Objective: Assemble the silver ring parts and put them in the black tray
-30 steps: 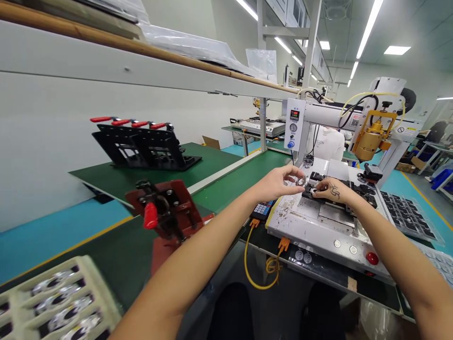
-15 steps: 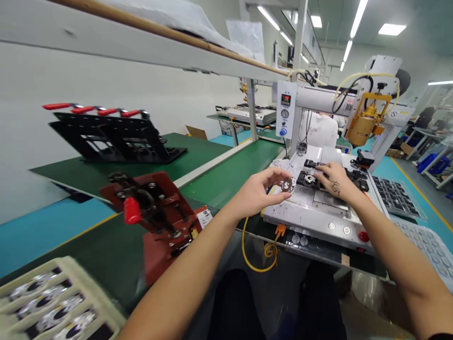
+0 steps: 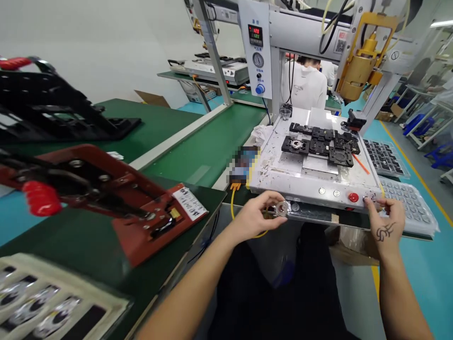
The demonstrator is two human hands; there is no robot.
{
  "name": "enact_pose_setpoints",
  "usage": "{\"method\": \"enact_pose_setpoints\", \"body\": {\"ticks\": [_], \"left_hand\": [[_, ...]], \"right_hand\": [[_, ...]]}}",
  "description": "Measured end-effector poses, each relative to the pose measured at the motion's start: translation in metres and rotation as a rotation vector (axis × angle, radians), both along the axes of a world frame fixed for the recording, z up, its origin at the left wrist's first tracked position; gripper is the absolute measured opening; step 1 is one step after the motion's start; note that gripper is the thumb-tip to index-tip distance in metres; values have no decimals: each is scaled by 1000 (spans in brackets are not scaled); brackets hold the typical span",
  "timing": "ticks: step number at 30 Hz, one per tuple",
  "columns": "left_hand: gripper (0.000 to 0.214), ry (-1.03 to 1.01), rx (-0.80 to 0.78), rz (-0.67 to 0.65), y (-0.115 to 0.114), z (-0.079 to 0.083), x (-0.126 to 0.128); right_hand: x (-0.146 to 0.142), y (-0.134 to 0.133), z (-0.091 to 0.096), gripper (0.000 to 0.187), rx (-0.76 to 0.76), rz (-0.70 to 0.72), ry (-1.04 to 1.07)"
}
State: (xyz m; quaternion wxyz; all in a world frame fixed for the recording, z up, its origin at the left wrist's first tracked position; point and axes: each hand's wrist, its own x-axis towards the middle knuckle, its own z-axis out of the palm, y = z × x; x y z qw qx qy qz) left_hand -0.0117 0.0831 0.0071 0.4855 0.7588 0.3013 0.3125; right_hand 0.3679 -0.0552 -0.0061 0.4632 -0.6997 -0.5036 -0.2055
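Drew right hand (image 3: 387,226) back from the black notched blocks (image 3: 320,147) to the front corner of the smooth white machine (image 3: 274,178), fingers curled, cannot tell whether on anything; brought left hand (image 3: 260,217) before its front edge, pinching a shiny round metal part (image 3: 282,208). Left of left hand, find a brick-red metal clamp (image 3: 138,236) on the green desk (image 3: 85,245), then a cream moulded tray (image 3: 81,281); beside right hand, a round red button (image 3: 353,197) and clear pocketed plastic tray (image 3: 410,203).

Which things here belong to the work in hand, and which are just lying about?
Likely in use:
- round metal part in left hand
- gantry machine, right hand at its front
- black fixture blocks

Apparently lying about:
- crumpled white cloth
- orange stick
- brown cardboard
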Motion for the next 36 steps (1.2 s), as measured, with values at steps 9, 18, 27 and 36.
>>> {"method": "enact_pose_setpoints", "body": {"ticks": [9,18,27,36], "left_hand": [[38,180,223,-215,22,-82,49],[37,215,97,-352,4,-82,30],[33,269,2,-420,13,-64,27],[34,199,39,-242,-2,-77,36]], "right_hand": [[-104,49,-58,44,-335,784,-201],[-120,59,-79,24,-397,663,-169],[-124,45,-111,26,-268,825,-285],[-97,-9,-89,16,-177,573,-30]]}}
